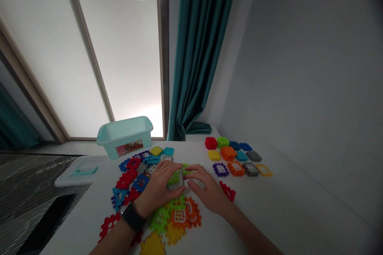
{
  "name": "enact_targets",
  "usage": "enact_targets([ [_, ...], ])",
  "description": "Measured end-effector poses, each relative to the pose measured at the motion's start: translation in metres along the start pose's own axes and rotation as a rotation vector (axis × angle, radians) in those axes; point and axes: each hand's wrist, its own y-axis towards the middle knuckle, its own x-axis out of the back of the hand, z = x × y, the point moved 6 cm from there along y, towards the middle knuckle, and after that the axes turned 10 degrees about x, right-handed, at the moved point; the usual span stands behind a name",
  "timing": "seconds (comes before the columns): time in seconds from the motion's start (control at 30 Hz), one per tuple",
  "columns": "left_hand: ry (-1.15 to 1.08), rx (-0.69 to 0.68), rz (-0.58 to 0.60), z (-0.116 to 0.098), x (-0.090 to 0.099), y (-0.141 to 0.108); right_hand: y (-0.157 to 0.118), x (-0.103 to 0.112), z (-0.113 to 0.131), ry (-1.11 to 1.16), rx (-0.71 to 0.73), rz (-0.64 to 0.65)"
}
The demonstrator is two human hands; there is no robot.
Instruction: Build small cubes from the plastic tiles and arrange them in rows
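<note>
My left hand (160,185), with a black watch on its wrist, is closed around a small grey-edged piece (181,177). Its thumb is at the near end and its fingers at the far end; green shows behind the piece, and the palm hides part of it. Just to the right is my right hand (206,187), fingers curved and apart, with the tips close to the piece; whether they touch it I cannot tell. Beneath and around the left hand lie loose notched plastic tiles: green (160,219), orange (180,216), yellow (153,244), red (127,178) and blue (140,182).
Sorted tiles sit at the far right, among them a red stack (211,142), an orange stack (228,153) and a yellow frame (264,170). A single red tile (227,191) lies nearer. A mint tub (125,133) and its clear lid (82,170) occupy the back left.
</note>
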Motion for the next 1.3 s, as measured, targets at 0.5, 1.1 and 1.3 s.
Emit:
enact_targets([
  [0.5, 0.144, 0.017, 0.068, 0.003, -0.014, -0.004, 0.001, -0.001, -0.013, 0.113, -0.14, -0.069],
  [1.1, 0.205, 0.067, 0.009, 0.011, -0.004, -0.004, -0.002, 0.011, -0.015, -0.141, -0.061, -0.133],
  [1.3, 0.194, 0.092, -0.006, 0.014, 0.002, -0.003, -0.004, 0.009, 0.001, -0.344, 0.216, -0.031],
])
